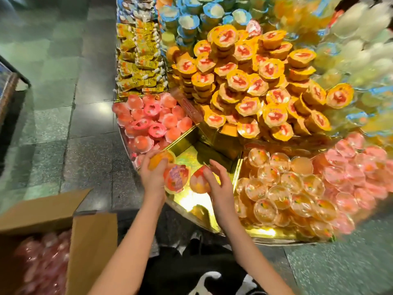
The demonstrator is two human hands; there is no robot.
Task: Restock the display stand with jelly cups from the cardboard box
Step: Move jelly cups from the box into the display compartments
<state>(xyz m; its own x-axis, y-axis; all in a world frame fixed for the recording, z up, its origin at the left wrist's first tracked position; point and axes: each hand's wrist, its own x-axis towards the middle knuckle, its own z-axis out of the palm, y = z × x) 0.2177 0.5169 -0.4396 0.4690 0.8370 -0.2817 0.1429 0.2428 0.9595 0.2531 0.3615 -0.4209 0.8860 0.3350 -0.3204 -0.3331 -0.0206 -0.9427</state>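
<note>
The display stand [214, 137] fills the upper right, its gold compartments heaped with jelly cups; the compartment nearest the person shows its gold floor. The cardboard box [93, 235] sits open at lower left with pink cups [42, 262] inside. Over that gold compartment the left hand [152, 175] curls its fingers [146, 161] round an orange cup [161, 159] and a lidded cup [176, 180]. Just beside it, the right hand [220, 186] clamps a peach cup [198, 182].
</note>
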